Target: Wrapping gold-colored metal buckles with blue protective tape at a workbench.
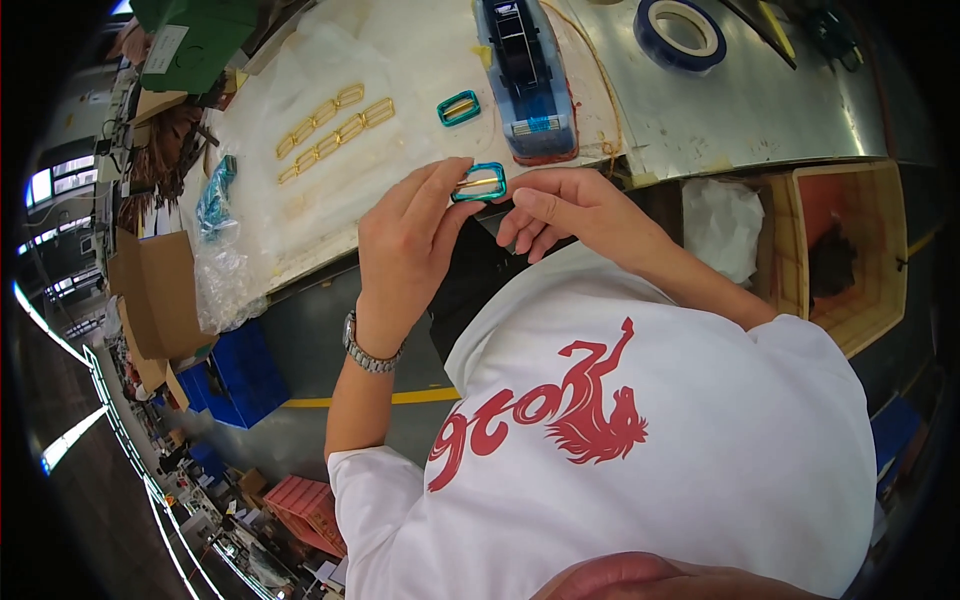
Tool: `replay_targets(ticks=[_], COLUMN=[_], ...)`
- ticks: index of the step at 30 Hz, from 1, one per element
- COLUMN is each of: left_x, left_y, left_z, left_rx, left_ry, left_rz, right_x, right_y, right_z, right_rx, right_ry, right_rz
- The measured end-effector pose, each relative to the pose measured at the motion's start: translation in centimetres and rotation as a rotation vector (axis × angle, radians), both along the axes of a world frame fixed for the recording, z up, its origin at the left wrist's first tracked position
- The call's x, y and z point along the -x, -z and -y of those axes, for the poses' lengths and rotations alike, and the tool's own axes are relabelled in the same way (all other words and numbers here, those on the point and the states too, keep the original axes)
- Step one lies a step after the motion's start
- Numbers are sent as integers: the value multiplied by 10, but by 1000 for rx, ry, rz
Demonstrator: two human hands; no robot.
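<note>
My left hand (413, 218) pinches the left end of a rectangular slide buckle (484, 183) between thumb and fingers, above the table's near edge. The buckle has a shiny teal frame with a gold-coloured bar across its middle. At its right end is my right hand (572, 208), index finger reaching to the frame, thumb apart and the other fingers loosely bent. Whether that fingertip presses on the frame is hard to see. A second teal buckle (459, 108) lies on the table just beyond. Gold-coloured rectangular frames (335, 140) lie in two slanting rows farther left.
A blue tape dispenser (541, 90) stands beyond my right hand, with a roll of blue tape (680, 36) on the metal surface to its right. Bagged teal pieces (216, 200) lie at the table's left edge. A wooden box (888, 250) sits below at right.
</note>
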State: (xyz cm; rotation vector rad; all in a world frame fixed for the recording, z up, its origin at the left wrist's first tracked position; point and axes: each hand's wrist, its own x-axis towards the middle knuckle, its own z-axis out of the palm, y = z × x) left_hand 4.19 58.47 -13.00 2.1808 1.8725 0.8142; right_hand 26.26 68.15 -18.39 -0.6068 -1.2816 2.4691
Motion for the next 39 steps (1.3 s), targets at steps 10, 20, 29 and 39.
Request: replay_targets(ticks=[10,20,29,39], left_x=[42,70,86,50], left_y=[66,45,36,49], left_z=[-78,-49,16,49], left_rx=[-152,-158,-61,-164], left_ry=[-194,-272,-313,-423], left_rz=[-26,-186,-356,-252], right_x=[-34,-49,-29,-7], right_y=[-26,-30,-31,-10], right_z=[-4,-21,-44,-61], right_rx=[-174,-360,-699,-652], right_ry=[12,314,545,357], right_rz=[185,116,205,282])
